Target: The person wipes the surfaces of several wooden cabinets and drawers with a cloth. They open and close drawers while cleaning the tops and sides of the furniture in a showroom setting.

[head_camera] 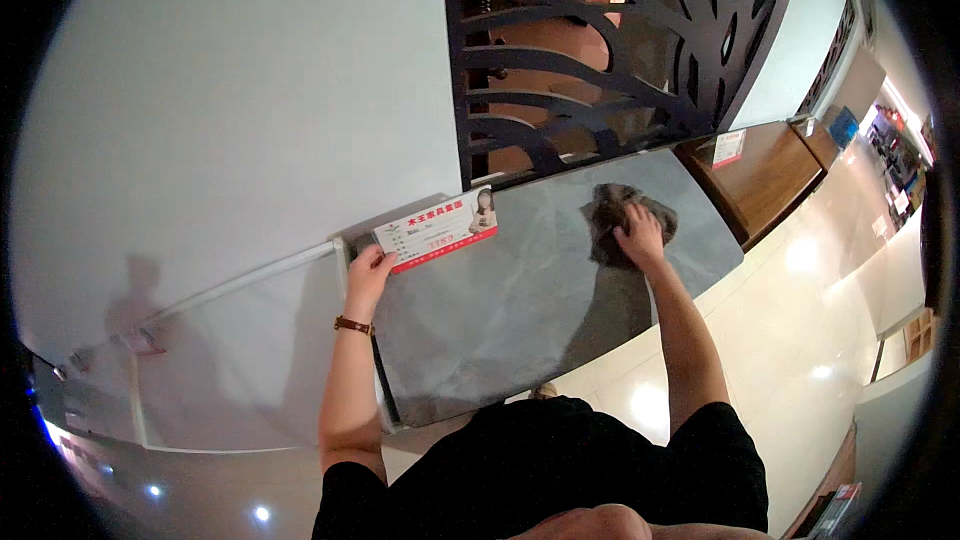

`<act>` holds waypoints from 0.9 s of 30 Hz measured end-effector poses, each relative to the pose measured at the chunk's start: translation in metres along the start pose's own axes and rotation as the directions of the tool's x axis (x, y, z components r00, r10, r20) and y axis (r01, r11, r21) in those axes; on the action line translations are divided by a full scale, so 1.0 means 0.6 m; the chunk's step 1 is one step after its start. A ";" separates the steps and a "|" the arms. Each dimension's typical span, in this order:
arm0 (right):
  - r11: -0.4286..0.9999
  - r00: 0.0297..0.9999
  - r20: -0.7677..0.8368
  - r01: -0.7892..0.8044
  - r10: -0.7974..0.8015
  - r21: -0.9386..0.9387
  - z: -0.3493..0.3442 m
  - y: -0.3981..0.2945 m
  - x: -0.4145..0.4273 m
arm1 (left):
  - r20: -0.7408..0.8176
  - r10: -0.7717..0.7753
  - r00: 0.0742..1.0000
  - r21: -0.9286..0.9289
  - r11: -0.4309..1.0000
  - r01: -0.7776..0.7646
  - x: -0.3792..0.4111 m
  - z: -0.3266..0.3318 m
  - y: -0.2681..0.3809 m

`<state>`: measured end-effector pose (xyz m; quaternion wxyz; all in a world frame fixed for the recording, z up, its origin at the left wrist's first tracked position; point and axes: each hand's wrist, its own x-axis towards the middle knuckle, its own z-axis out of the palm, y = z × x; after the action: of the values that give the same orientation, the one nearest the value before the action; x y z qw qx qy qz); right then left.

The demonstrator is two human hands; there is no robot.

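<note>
My left hand [370,277] grips the left end of a red-and-white printed card sign [439,231], thumb across its front. The sign bears writing and a picture, and it is tilted above the back left part of a grey marbled tabletop [480,322]. Toward the right end of the same top, my right hand [642,235] presses down on a crumpled dark brown cloth [609,221]. The cloth lies bunched against the surface, partly covered by my fingers.
Behind the table stand a white wall [247,90] and a dark cut-out lattice screen [585,60]. A brown wooden cabinet [765,172] with another card sign [728,148] adjoins the right end. Glossy cream floor tiles [780,330] run along the right.
</note>
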<state>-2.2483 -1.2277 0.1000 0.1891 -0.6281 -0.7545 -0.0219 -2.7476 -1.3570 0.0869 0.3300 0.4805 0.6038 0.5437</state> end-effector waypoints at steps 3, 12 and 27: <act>0.979 0.980 -0.010 -0.199 0.199 -0.051 0.036 0.001 0.055 | 0.028 -0.045 0.999 0.035 0.998 0.044 0.002 -0.005 0.004; 1.000 1.000 0.022 -0.002 0.002 -0.022 0.145 -0.277 0.014 | -0.200 0.070 0.977 -0.240 0.964 -0.118 -0.043 0.032 0.023; 0.834 0.854 0.031 0.497 -0.519 0.238 0.220 -0.564 -0.118 | -0.256 0.097 0.962 -0.518 0.826 -0.221 -0.052 0.074 0.014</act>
<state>-2.5960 -1.3295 0.0249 0.2094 -0.3804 -0.8998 0.0426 -2.6950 -1.3719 0.0826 0.3370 0.3536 0.4155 0.7673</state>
